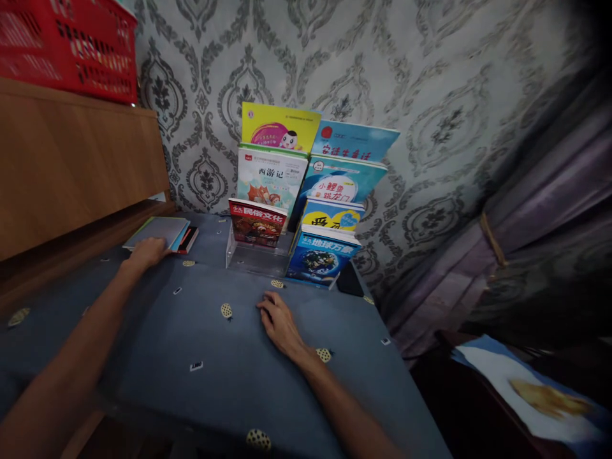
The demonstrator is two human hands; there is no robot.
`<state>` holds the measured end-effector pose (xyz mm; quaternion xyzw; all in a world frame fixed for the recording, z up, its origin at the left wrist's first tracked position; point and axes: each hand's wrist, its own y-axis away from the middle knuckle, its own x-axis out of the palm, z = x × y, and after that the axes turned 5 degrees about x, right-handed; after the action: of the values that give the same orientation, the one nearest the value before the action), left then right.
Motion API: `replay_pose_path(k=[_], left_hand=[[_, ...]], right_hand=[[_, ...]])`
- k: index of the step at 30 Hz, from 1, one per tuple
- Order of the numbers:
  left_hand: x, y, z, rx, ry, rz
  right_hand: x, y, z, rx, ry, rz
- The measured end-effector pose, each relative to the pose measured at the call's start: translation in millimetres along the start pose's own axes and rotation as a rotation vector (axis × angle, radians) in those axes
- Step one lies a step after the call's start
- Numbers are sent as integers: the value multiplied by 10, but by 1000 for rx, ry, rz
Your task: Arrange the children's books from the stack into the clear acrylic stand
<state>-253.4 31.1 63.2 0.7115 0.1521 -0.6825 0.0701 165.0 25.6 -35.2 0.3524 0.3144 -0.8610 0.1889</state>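
Observation:
My left hand (149, 250) is at the front edge of a small stack of books on the left of the table. Its fingers are closed over the edge of the top book (160, 229), which has a pale grey cover. Under that book, a blue cover and a dark book with a red edge (189, 240) stick out to the right. My right hand (281, 324) rests on the tablecloth with loosely bent fingers, slightly apart, holding nothing. Beyond it stands a clear tiered book stand (255, 260), bearing a dark red book (257, 223) and a blue book with a globe (319, 260) in front.
Behind these, the stand carries a white book (270, 175), a yellow book (280, 124) and several blue ones. A dark flat object (350, 280) lies beside it. A wooden cabinet (81, 166) with a red basket (95, 54) borders the left; a curtain (478, 236) hangs right.

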Motion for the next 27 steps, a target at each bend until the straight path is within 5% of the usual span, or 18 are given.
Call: replay_pose_path(k=[7, 13, 21, 27], left_hand=[[22, 45, 67, 44, 98, -170], [21, 332, -84, 131, 136, -279], [170, 1045, -660, 288, 115, -33], [9, 1460, -1106, 440, -64, 182]], right_hand=[[4, 20, 21, -16, 42, 25], [-9, 13, 49, -13, 46, 29], [-20, 8, 51, 18, 31, 60], [-61, 20, 287, 29, -36, 56]])
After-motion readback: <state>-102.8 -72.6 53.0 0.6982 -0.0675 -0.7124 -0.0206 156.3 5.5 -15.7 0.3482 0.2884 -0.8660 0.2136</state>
